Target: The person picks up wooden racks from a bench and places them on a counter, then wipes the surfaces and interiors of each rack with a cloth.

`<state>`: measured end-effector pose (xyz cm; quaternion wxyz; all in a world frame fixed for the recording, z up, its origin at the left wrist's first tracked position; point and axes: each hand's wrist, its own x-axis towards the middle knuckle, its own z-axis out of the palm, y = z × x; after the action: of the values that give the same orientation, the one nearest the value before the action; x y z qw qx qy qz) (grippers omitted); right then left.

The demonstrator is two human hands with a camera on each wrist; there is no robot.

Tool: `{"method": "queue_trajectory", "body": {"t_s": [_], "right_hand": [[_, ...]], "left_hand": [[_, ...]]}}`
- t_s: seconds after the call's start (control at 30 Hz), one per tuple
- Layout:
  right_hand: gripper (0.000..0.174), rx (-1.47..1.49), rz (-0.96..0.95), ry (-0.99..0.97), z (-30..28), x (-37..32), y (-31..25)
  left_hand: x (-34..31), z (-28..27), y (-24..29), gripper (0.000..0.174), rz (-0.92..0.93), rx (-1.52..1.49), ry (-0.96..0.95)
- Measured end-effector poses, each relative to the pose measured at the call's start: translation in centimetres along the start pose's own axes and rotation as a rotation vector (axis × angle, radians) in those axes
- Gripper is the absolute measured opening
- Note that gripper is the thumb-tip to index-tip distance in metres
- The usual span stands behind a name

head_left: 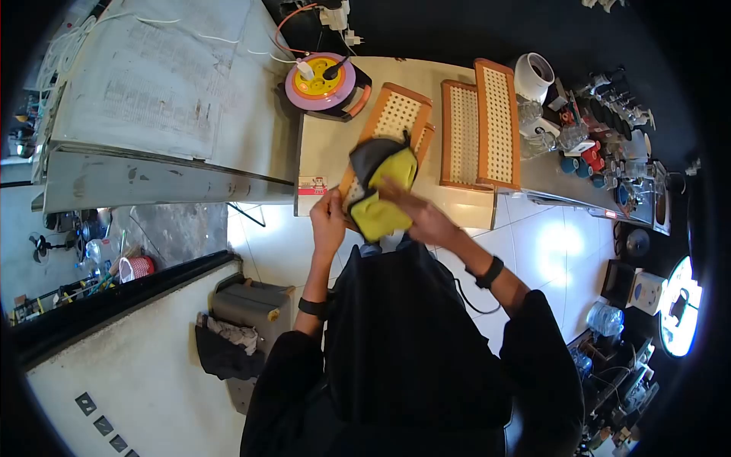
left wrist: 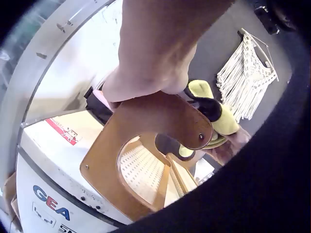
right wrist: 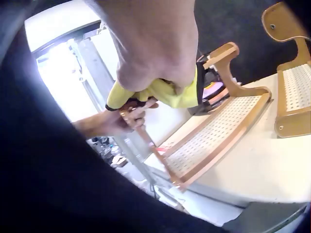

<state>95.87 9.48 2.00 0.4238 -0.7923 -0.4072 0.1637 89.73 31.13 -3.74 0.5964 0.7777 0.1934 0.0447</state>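
A wood-framed shelf rack with a woven cane panel stands tilted at the front of the table, under my hands. My left hand grips its near left end; the left wrist view shows the brown end panel with a large cut-out beneath that hand. In my right hand is a bunched yellow and black cloth, draped over the rack. From the right wrist the yellow cloth shows gathered under the fingers, close to the left hand at the rack's upper edge. The right fingertips are partly hidden.
Two similar cane racks stand to the right on the table. A round purple and yellow cord reel with plugs sits at the back left. A red and white sticker marks the near left corner. Bottles and cups crowd the far right.
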Motion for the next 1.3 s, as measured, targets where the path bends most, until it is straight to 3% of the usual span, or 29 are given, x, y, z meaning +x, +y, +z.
{"method": "queue_trajectory", "body": {"t_s": [0.03,0.1,0.23,0.3,0.37,0.43,0.47,0.53,0.57,0.6,0.67,0.7,0.77,0.8,0.83,0.87,0.9,0.97,1.0,1.07,1.1,1.2,1.23,1.3], "right_hand": [[0.071,-0.034,-0.038,0.096,-0.7,1.0,1.2],[0.069,0.002,0.096,0.377,-1.9,3.1,3.9],[0.059,0.058,0.170,0.518,-1.8,4.1,7.0],[0.056,0.047,0.280,0.326,-0.2,3.1,4.8],[0.058,-0.211,0.264,0.133,2.2,0.8,0.8],[0.067,0.019,0.000,-0.066,3.8,-1.5,-1.1],[0.067,0.022,-0.004,-0.067,3.5,-1.4,-0.8],[0.069,0.131,-0.064,0.050,2.3,-1.1,-0.1],[0.074,0.071,-0.050,0.224,2.2,-0.4,1.1],[0.077,0.178,0.125,0.409,1.5,0.1,2.2],[0.052,0.289,0.167,0.806,1.9,0.9,9.8],[0.035,0.315,0.362,0.878,0.9,1.4,9.5],[0.024,0.873,0.482,0.905,0.5,2.8,8.2],[0.024,0.875,0.484,0.908,1.0,3.6,7.2],[0.024,1.225,0.496,0.940,1.7,4.4,5.7],[0.024,1.577,0.495,0.954,2.2,4.5,4.9],[0.024,1.578,0.497,0.954,3.5,3.9,5.5],[0.021,1.701,0.643,0.619,6.5,2.4,6.1],[0.021,1.702,0.650,0.610,7.7,1.8,5.3],[0.021,1.833,0.867,0.554,7.7,2.4,0.9],[0.021,1.833,0.874,0.552,8.1,2.1,2.3],[0.024,1.590,0.682,0.006,6.5,1.5,7.2],[0.024,1.593,0.682,0.010,5.7,2.5,6.9],[0.024,1.663,0.776,0.549,5.1,4.8,6.2]], "left_hand": [[0.2,0.0,0.4,0.033,0.005,-0.034,0.022],[0.6,-0.3,0.5,0.034,0.010,-0.067,0.046],[0.7,-0.5,0.5,0.031,0.061,0.004,0.039],[0.6,-0.3,0.8,0.032,0.081,0.000,0.065],[0.7,-0.5,0.8,0.032,0.007,0.023,0.029],[0.7,-0.9,0.5,0.032,-0.073,0.057,0.000],[0.7,-0.8,0.1,0.032,-0.028,0.000,0.006],[0.5,-0.3,-0.3,0.033,0.121,-0.041,0.069],[0.3,-0.3,0.0,0.033,0.114,-0.035,0.065],[0.4,-0.2,0.5,0.031,0.051,-0.054,0.075],[0.3,-0.1,1.2,0.030,-0.046,-0.101,0.080],[0.3,-0.1,1.0,0.030,-0.046,-0.098,0.085],[0.4,0.0,0.4,0.032,-0.019,-0.083,0.112],[0.4,0.3,-0.1,0.035,0.018,-0.111,0.135],[0.4,0.3,-0.1,0.035,0.014,-0.110,0.129],[0.5,0.1,-0.1,0.035,-0.029,-0.148,0.132],[0.7,-0.2,-0.1,0.036,-0.071,-0.185,0.137],[1.1,-0.5,-0.2,0.036,-0.081,-0.161,0.152],[1.1,-0.4,-0.1,0.034,-0.030,-0.127,0.164],[1.3,-0.4,0.0,0.033,0.019,-0.096,0.177],[1.3,-0.5,0.0,0.033,0.020,-0.098,0.169],[1.1,-0.6,0.5,0.032,-0.013,-0.078,0.157],[1.1,-0.5,0.7,0.032,-0.037,-0.064,0.160],[1.0,-0.2,0.6,0.032,-0.006,-0.056,0.163]]}}
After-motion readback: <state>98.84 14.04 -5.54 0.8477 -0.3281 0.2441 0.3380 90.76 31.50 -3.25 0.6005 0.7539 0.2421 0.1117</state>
